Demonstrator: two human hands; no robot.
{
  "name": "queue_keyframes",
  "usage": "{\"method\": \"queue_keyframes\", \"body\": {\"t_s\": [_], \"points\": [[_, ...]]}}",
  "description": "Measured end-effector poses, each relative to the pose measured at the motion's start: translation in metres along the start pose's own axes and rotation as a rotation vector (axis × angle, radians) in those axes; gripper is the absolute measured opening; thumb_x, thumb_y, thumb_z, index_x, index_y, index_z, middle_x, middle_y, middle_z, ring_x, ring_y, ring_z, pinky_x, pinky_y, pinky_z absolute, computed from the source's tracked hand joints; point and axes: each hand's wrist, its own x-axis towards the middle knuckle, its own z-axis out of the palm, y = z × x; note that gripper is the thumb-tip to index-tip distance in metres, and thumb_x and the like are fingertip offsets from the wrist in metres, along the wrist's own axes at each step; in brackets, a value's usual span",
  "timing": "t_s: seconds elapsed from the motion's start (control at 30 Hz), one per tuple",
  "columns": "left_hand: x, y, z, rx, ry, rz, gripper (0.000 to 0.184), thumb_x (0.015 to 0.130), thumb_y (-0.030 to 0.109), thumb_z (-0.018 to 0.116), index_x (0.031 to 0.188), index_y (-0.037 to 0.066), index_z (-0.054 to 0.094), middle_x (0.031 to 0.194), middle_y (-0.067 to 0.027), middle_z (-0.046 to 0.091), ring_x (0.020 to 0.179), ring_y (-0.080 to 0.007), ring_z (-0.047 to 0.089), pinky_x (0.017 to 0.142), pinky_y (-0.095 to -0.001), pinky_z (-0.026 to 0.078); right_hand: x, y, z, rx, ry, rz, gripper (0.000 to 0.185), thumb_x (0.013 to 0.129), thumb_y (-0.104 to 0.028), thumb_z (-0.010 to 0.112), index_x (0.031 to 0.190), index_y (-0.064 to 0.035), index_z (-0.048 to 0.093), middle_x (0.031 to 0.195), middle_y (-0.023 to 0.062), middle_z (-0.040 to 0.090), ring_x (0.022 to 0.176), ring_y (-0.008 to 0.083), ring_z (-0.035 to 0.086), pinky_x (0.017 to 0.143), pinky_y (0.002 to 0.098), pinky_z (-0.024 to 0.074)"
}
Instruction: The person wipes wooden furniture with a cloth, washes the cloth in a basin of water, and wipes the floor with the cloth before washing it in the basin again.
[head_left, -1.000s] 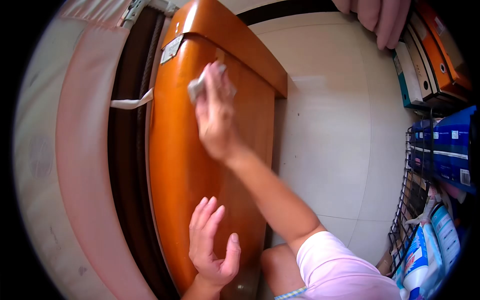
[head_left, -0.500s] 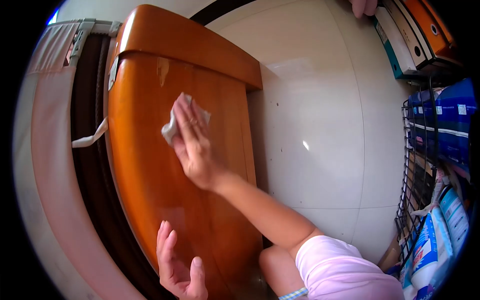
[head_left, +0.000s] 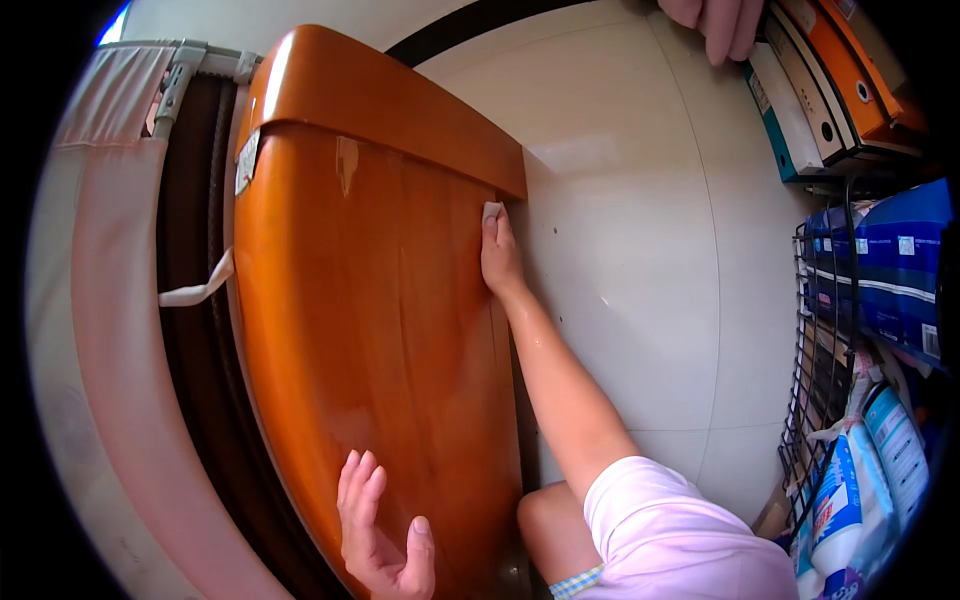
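"While the right hand [head_left: 502,255] sits at the edge of the wooden panel [head_left: 370,330], it has a white cloth [head_left: 492,211] in its grasp, and a pale corner peeks out at the fingertips!"

"How firm is that hold?"

"Closed around the cloth, that's clear, but how hard it squeezes I can't tell. Most of the cloth is hidden inside the hand."

"And the step in hand?"

"Wiping, by the look of it, and it's edge work: the cloth is tucked just beneath the overhanging top rail [head_left: 400,110]. I'd say the next stroke calls for the cloth flat between fingers and wood, following that edge without catching on the rail."

"What about the partner?"

"Nearer to us than the grip, and to its left, there's the left hand [head_left: 385,540]! Nothing in it, thumb well apart, fingers loosely curled over the panel. Whether it touches the wood, I can't tell."

"Take us wider!"

"Left of the grip, high on the panel, a pale scuff [head_left: 347,168]; farther left, a label [head_left: 247,162] at the rounded corner, then a white strap [head_left: 200,290] beside it. Right of the grip it's glossy floor [head_left: 640,300], then a wire basket [head_left: 800,440] with a blue package [head_left: 885,265]. Beyond, up and to the right, binders [head_left: 865,90] stand in a row!"
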Motion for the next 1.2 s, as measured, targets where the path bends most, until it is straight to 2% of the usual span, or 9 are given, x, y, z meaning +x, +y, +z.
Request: {"method": "queue_keyframes", "body": {"t_s": [0.2,0.37,0.47,0.5,0.63,0.8,0.9,1.1,1.2], "points": [[-0.006,-0.004,0.007,0.048,0.020,-0.064,0.049,0.073,0.005,0.057,0.120,-0.007,0.052,0.128,-0.0216,0.049,0.128,-0.0364,0.037,0.106,-0.0444,0.027,-0.072,0.003,-0.015,-0.118,-0.025,0.121,0.045,0.098,-0.022,0.031,0.136,0.0026,0.032,0.142,0.0186,0.032,0.129,0.0323,0.035,0.105,0.0346,0.0307],[-0.004,-0.002,0.007,0.111,-0.013,0.024,0.046,0.071,0.000,0.057,0.116,-0.007,0.054,0.124,-0.0223,0.052,0.124,-0.0395,0.041,0.104,-0.0455,0.030,-0.161,-0.028,-0.007,-0.180,0.041,-0.231,0.042,0.096,-0.011,0.037,0.136,0.0016,0.035,0.142,0.0191,0.032,0.133,0.0314,0.030,0.107,0.0359,0.0279],[-0.003,-0.005,0.009,0.137,0.037,0.103,0.046,0.070,-0.002,0.056,0.116,-0.007,0.054,0.121,-0.0225,0.054,0.121,-0.0405,0.044,0.102,-0.0457,0.033,-0.235,-0.092,-0.016,0.075,-0.261,0.139,0.047,0.089,-0.004,0.046,0.135,-0.0069,0.040,0.125,0.0200,0.053,0.109,0.0319,0.057,0.091,0.0340,0.0434],[-0.004,-0.006,0.008,0.147,0.066,0.156,0.045,0.070,-0.003,0.055,0.115,-0.007,0.054,0.121,-0.0226,0.054,0.119,-0.0408,0.046,0.101,-0.0457,0.034,-0.252,-0.126,-0.028,0.320,-0.335,0.000,0.046,0.087,-0.003,0.048,0.133,-0.0070,0.043,0.121,0.0191,0.057,0.106,0.0249,0.059,0.089,0.0326,0.0451],[-0.010,-0.009,0.000,-0.021,0.308,0.341,0.041,0.072,-0.005,0.052,0.112,-0.009,0.056,0.117,-0.0236,0.056,0.116,-0.0406,0.049,0.099,-0.0453,0.037,-0.270,-0.174,-0.065,1.160,-0.560,0.293,0.038,0.095,-0.017,0.034,0.127,0.0008,0.045,0.132,0.0144,0.048,0.124,0.0250,0.043,0.106,0.0375,0.0284],[-0.026,-0.002,-0.028,-0.295,0.418,0.493,0.035,0.080,0.005,0.051,0.112,-0.007,0.057,0.115,-0.0218,0.057,0.113,-0.0356,0.052,0.097,-0.0411,0.039,-0.298,-0.224,-0.073,1.338,-0.350,0.494,0.037,0.097,-0.023,0.031,0.127,-0.0054,0.043,0.131,0.0109,0.047,0.123,0.0270,0.042,0.107,0.0429,0.0298],[-0.082,0.007,-0.073,-0.203,0.502,0.222,0.029,0.089,0.012,0.049,0.112,-0.004,0.058,0.115,-0.0170,0.059,0.110,-0.0274,0.054,0.096,-0.0365,0.040,-0.342,-0.233,-0.068,1.396,-0.503,0.490,0.039,0.097,-0.025,0.031,0.128,-0.0036,0.043,0.131,0.0115,0.047,0.124,0.0285,0.041,0.109,0.0435,0.0272],[-0.232,0.017,-0.157,-0.948,0.505,-0.420,0.032,0.092,0.018,0.053,0.115,-0.003,0.055,0.106,-0.0078,0.059,0.094,-0.0119,0.054,0.082,-0.0257,0.044,-0.486,-0.295,-0.061,1.015,-0.607,0.780,0.039,0.097,-0.024,0.032,0.126,-0.0025,0.045,0.129,0.0131,0.048,0.121,0.0284,0.045,0.105,0.0438,0.0322],[-0.305,0.017,-0.212,-0.865,0.474,-0.614,0.022,0.086,0.015,0.062,0.102,-0.001,0.062,0.080,0.0006,0.061,0.072,-0.0058,0.054,0.065,-0.0213,0.046,-0.558,-0.330,-0.043,0.809,-0.760,0.991,0.037,0.097,-0.025,0.034,0.124,-0.0032,0.046,0.125,0.0115,0.052,0.115,0.0261,0.049,0.100,0.0400,0.0377]]}}
